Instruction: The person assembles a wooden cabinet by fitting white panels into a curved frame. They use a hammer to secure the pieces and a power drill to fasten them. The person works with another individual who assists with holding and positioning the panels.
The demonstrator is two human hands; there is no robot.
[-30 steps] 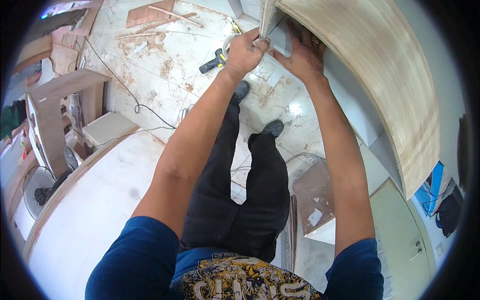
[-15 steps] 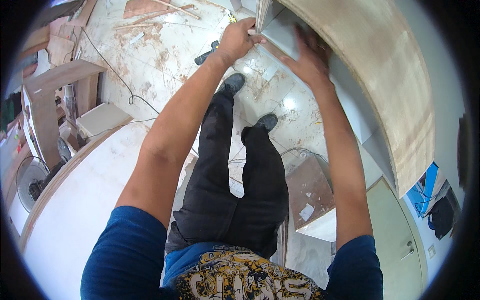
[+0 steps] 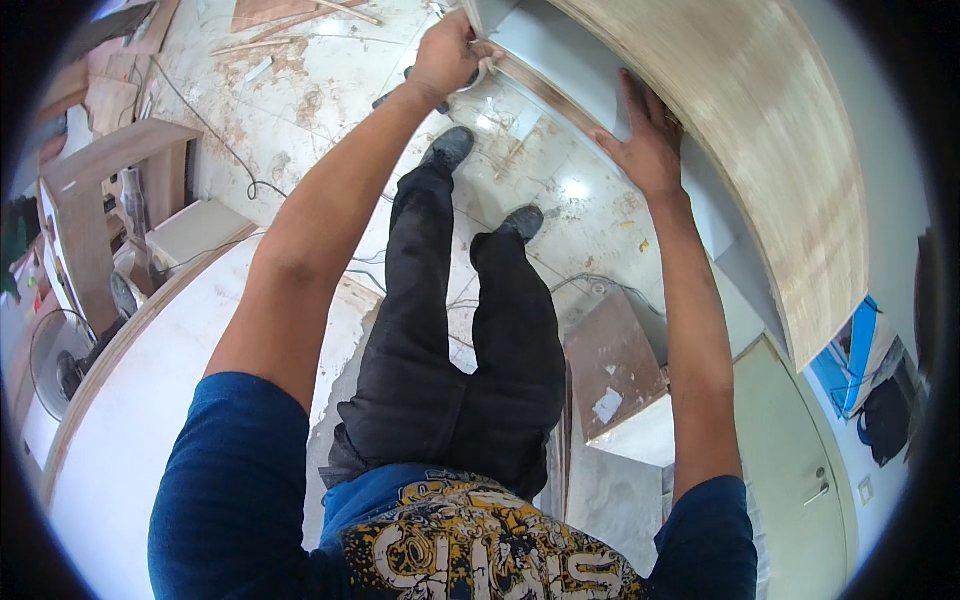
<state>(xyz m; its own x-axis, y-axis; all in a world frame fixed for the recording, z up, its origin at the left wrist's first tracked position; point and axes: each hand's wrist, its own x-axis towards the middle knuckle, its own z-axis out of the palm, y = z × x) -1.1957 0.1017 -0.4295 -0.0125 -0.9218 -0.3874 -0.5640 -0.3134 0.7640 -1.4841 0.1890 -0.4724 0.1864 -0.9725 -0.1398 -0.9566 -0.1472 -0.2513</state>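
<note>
Head: left hand (image 3: 446, 62), right hand (image 3: 652, 150) now farther apart; wooden edge (image 3: 548, 92) between.

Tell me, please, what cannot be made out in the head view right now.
All in the head view:
Dark tool: partly hidden behind the left hand and wrist.
Upright board: cut off by the top edge.
Right hand: palm hidden by its back.
</note>
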